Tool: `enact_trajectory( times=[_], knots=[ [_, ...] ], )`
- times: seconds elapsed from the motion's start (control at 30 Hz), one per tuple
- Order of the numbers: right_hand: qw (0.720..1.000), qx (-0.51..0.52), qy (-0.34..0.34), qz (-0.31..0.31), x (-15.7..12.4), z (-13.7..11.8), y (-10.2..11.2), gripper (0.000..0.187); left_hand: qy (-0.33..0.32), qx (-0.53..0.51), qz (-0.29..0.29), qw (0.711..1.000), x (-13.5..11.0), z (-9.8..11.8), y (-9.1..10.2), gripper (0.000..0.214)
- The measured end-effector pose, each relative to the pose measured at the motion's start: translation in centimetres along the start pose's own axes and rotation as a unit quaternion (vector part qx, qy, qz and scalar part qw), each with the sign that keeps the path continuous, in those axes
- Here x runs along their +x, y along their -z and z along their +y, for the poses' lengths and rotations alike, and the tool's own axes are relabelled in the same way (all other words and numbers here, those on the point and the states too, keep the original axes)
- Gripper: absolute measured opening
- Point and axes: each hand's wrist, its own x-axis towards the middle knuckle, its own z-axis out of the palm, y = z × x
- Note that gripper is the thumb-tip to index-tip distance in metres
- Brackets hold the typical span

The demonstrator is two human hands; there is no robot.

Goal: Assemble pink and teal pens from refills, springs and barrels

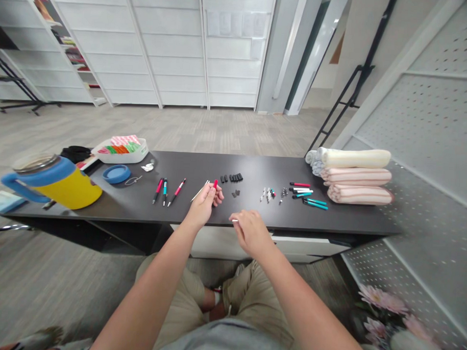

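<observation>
My left hand (206, 200) is closed around a red pen barrel (215, 184) that points up above the tabletop. Beside that hand, thin white pen refills (199, 191) stick out to the left; whether they lie on the table or are held there I cannot tell. Near the table's front edge, my right hand (250, 227) pinches a small white piece (235, 220), too small to name. Black rubber grips (236, 177) lie in a row beyond my hands, with small dark clips (236, 193) nearer. Small metallic pen parts (268, 194) are spread to the right.
Assembled pens (164, 191) lie to the left. Coloured pen barrels (314, 203) lie at the right beside rolled towels (356, 178). A yellow and blue mug (66, 184), a blue lid (116, 174) and a white tray (142, 152) of wrapped packets stand at the left end.
</observation>
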Motion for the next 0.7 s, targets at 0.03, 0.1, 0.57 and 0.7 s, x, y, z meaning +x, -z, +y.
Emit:
enact_trajectory(
  times=[0.03,0.1,0.57,0.7],
  knots=[
    [0.999,-0.029,-0.013,0.001,-0.2,-0.1,0.3,0.023,-0.002,0.008,-0.002,1.000,0.0,0.0,0.0,0.035],
    [0.993,-0.081,-0.081,0.019,-0.4,0.3,1.2,0.021,-0.003,0.019,-0.005,1.000,-0.1,0.0,0.0,0.035],
    [0.853,-0.291,-0.429,-0.049,0.7,4.5,5.0,0.036,-0.015,0.121,-0.019,0.992,-0.4,0.5,-0.1,0.030],
    [0.837,-0.290,-0.459,-0.063,1.1,4.7,4.6,0.040,-0.017,0.143,-0.027,0.989,-0.4,0.6,-0.1,0.029]
  ],
)
